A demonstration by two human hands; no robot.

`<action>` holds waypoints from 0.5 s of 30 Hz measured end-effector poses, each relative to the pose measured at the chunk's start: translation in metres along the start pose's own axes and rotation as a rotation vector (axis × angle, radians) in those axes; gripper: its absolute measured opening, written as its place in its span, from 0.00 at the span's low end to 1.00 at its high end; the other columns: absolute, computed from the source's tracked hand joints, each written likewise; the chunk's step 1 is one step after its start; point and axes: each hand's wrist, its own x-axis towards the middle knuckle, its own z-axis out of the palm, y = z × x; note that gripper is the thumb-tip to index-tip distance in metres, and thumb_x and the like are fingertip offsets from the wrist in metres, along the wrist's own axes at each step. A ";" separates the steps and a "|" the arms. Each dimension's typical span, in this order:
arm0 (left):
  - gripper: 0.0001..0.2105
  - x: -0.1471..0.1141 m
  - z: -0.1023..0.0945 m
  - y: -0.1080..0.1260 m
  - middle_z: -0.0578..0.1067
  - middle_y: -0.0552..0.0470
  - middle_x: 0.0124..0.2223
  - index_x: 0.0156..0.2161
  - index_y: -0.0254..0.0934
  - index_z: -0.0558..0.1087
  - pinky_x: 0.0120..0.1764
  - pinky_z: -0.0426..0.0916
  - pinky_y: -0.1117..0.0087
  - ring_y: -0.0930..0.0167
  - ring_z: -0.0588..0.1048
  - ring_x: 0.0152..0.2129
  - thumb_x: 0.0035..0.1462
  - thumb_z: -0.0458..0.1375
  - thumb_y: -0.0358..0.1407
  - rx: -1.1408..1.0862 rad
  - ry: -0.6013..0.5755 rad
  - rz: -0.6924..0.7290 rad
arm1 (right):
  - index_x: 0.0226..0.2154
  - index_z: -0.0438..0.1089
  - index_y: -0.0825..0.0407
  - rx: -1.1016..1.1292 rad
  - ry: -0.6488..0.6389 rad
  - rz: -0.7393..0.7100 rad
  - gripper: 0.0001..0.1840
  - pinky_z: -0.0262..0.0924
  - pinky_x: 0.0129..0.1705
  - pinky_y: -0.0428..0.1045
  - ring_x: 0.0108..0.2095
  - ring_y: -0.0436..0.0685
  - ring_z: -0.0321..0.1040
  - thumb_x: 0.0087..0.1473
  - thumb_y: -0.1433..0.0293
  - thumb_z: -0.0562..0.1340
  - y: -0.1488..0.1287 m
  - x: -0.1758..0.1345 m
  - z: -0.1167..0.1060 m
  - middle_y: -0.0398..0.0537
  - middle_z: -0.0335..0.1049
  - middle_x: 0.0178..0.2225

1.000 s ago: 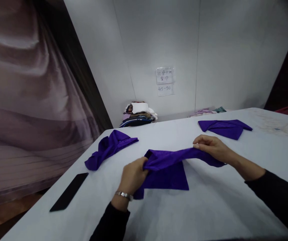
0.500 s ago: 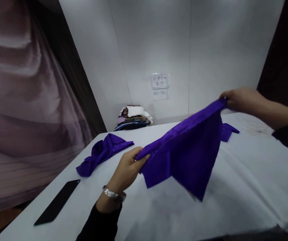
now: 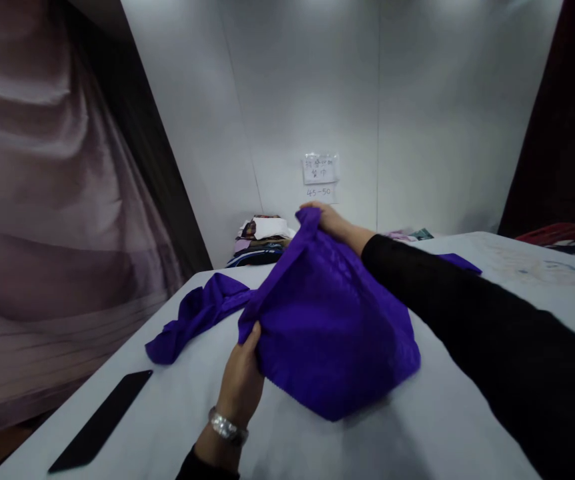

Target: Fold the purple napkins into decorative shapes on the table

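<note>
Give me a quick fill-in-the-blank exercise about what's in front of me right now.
The left hand and right hand hold a cloth coloured ____.
The shiny band is worn on the ____.
The right sleeve is coloured ____.
On the wall, the lower paper reads 45-____.

Missing words: purple; left wrist; black; 50.

We lose part of a far purple cloth (image 3: 460, 263) at three o'clock behind the right sleeve (image 3: 462, 313), cropped at four; the held purple cloth (image 3: 330, 333) hides fingers of the left hand (image 3: 242, 380); the upper wall sign (image 3: 320, 168) blurs near one.
</note>
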 end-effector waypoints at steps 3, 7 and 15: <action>0.15 -0.003 -0.032 -0.039 0.77 0.50 0.37 0.44 0.40 0.71 0.42 0.69 0.64 0.67 0.74 0.38 0.53 0.54 0.42 -0.158 0.032 -0.278 | 0.45 0.65 0.55 0.084 -0.229 0.171 0.21 0.59 0.46 0.54 0.40 0.56 0.66 0.46 0.67 0.61 0.037 -0.030 0.052 0.48 0.71 0.39; 0.14 -0.008 -0.071 -0.080 0.77 0.47 0.31 0.41 0.37 0.71 0.35 0.72 0.63 0.66 0.76 0.31 0.53 0.54 0.42 -0.219 0.214 -0.627 | 0.46 0.66 0.53 0.008 -0.370 0.226 0.24 0.56 0.50 0.54 0.46 0.58 0.64 0.44 0.66 0.63 0.070 -0.090 0.072 0.51 0.67 0.47; 0.12 -0.002 -0.105 -0.090 0.77 0.49 0.31 0.41 0.37 0.71 0.35 0.72 0.65 0.67 0.76 0.31 0.53 0.54 0.39 -0.310 0.310 -0.634 | 0.45 0.68 0.50 -0.642 -0.339 0.340 0.21 0.53 0.51 0.55 0.48 0.62 0.62 0.49 0.60 0.58 0.117 -0.229 -0.047 0.51 0.67 0.47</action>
